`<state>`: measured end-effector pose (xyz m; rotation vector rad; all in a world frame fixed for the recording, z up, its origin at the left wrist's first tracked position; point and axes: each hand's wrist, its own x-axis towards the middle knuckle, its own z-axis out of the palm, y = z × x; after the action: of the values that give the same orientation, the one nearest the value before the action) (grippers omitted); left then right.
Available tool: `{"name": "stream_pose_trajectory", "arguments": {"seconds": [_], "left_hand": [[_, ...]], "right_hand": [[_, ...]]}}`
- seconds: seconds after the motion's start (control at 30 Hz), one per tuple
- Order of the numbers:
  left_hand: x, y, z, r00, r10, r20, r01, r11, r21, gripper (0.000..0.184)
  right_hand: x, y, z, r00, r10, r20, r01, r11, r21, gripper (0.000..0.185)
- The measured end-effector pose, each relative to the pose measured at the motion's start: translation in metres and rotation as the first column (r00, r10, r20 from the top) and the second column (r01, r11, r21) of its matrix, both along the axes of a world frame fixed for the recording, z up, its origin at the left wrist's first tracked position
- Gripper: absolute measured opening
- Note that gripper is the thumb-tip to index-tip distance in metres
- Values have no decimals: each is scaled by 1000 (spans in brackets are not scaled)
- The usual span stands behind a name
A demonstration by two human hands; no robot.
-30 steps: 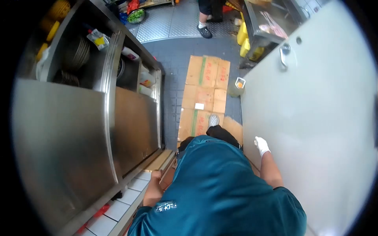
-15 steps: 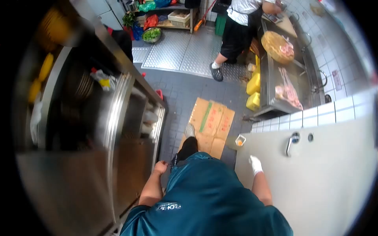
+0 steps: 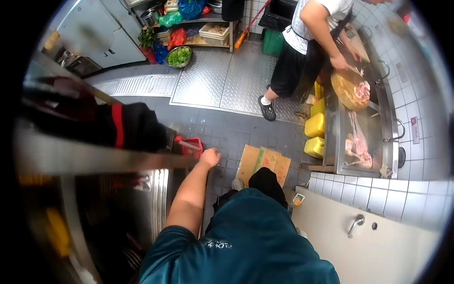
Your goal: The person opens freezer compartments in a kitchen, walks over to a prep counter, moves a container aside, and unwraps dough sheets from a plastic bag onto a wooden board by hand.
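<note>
My left hand [image 3: 210, 157] is bare and loosely curled, held out ahead of my body at the end of the steel counter. Nothing shows between its fingers. Close to its left is a red dustpan-like container [image 3: 191, 147] with a pale handle lying across it. Only a small white patch of my gloved right hand [image 3: 302, 233] shows beside my torso; its fingers are hidden. Flattened cardboard [image 3: 247, 163] lies on the floor under my feet.
A co-worker [image 3: 302, 52] stands at the sink [image 3: 338, 156], hands near a round chopping board [image 3: 347, 92] with meat. Yellow jugs [image 3: 314, 125] stand below. Ahead are a bowl of greens [image 3: 179, 57] and a shelf [image 3: 208, 43]. A dark-clothed person [image 3: 135, 125] is at left, a white door [image 3: 340, 227] at right.
I have moved forward past the cabinet and door. My left hand has swung forward; my gloved right hand has dropped back beside my body. The person at left and the co-worker's hands have come into view.
</note>
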<state>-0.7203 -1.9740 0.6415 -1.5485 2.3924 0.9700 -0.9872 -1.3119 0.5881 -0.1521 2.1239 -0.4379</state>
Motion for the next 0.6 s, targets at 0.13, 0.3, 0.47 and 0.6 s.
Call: {"name": "stream_pose_trajectory", "arguments": {"seconds": [0.13, 0.3, 0.47, 0.6], "left_hand": [[-51, -62, -30, 961, -249, 116, 239, 967, 90, 42], [-75, -140, -31, 964, -223, 147, 194, 963, 186, 45], [-49, -215, -11, 976, 12, 219, -56, 979, 195, 46], [-21, -264, -18, 959, 233, 162, -264, 942, 206, 44]], "right_hand": [[-55, -113, -8, 828, -526, 193, 526, 849, 53, 30], [-155, -265, -19, 989, 149, -18, -149, 959, -240, 32], [-239, -449, -26, 946, -179, 270, 208, 975, -80, 27], [-283, -602, -30, 979, -61, 197, 104, 971, -214, 31]]}}
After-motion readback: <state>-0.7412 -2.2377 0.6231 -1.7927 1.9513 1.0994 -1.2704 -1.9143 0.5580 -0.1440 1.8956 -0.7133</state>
